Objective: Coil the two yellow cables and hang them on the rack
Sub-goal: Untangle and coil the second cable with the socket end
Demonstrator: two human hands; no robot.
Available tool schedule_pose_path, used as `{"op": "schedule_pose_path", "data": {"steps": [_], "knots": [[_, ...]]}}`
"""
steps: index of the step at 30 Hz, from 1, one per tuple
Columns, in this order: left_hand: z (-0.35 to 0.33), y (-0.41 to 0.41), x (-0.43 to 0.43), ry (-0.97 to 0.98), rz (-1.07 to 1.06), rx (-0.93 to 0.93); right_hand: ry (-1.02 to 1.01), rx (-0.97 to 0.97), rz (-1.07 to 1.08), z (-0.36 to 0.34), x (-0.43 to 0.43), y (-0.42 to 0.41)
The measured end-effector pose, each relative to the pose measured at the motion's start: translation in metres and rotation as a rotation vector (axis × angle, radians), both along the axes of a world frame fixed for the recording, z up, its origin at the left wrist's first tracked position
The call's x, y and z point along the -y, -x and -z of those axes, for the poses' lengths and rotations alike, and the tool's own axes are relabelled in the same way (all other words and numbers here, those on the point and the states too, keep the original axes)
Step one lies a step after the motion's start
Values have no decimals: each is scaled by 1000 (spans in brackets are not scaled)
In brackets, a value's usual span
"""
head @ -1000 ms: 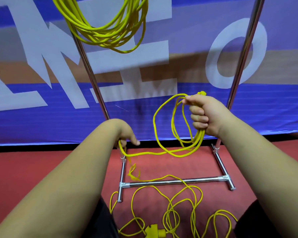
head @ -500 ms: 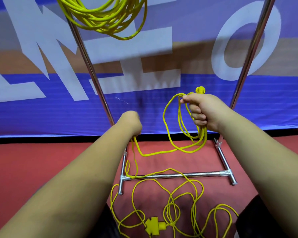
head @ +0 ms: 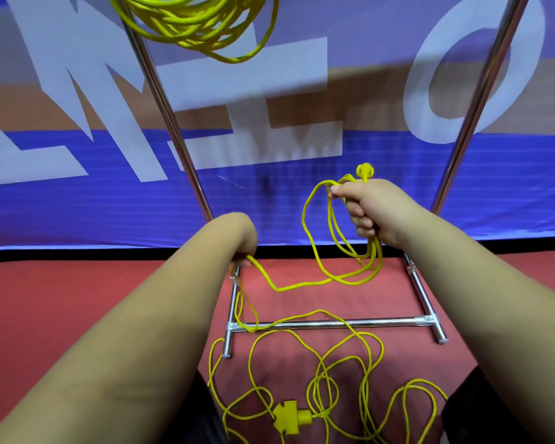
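Observation:
One coiled yellow cable (head: 199, 24) hangs from the top of the chrome rack (head: 334, 324), at the upper middle. My right hand (head: 370, 209) is shut on a few loops of the second yellow cable (head: 327, 280), whose plug end sticks up above my fist. My left hand (head: 242, 241) is lower and to the left, fingers bent down and gripping the same cable where it runs toward the loops. The remaining length lies tangled on the red floor, with its yellow socket (head: 290, 418) near the bottom middle.
The rack's two slanted poles (head: 170, 123) rise left and right of my hands. Its base bar crosses the floor with loose cable draped over it. A blue banner (head: 77, 193) with white letters stands right behind the rack. Dark trouser legs show at the bottom corners.
My left hand has turned downward and slid along the cable, pulling slack up from the floor. My right hand has kept its loops and stayed nearly in place.

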State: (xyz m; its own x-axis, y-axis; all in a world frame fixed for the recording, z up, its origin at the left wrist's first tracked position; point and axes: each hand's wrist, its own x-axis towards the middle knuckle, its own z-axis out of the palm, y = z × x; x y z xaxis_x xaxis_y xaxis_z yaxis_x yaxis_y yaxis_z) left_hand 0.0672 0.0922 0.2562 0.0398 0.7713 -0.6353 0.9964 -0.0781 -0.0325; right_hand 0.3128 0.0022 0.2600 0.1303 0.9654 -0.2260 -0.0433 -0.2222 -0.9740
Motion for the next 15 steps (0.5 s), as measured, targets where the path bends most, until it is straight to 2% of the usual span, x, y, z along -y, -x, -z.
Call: {"op": "schedule_pose_path", "data": {"steps": [1, 3, 5, 6, 10, 15], "knots": [[-2, -3, -1, -92, -23, 116, 3, 3, 2, 1, -1, 0], [-3, -10, -6, -177, -97, 505, 6, 14, 5, 5, -4, 0], [-12, -13, 1, -171, -238, 934, 9, 28, 8, 10, -5, 1], [-17, -15, 2, -147, -244, 1058, 9, 30, 18, 13, -5, 2], [-32, -26, 15, -59, -105, 1265, 20, 34, 66, 23, -7, 9], [-47, -30, 31, 87, -65, 1521, 14, -54, -20, 31, -7, 25]]}}
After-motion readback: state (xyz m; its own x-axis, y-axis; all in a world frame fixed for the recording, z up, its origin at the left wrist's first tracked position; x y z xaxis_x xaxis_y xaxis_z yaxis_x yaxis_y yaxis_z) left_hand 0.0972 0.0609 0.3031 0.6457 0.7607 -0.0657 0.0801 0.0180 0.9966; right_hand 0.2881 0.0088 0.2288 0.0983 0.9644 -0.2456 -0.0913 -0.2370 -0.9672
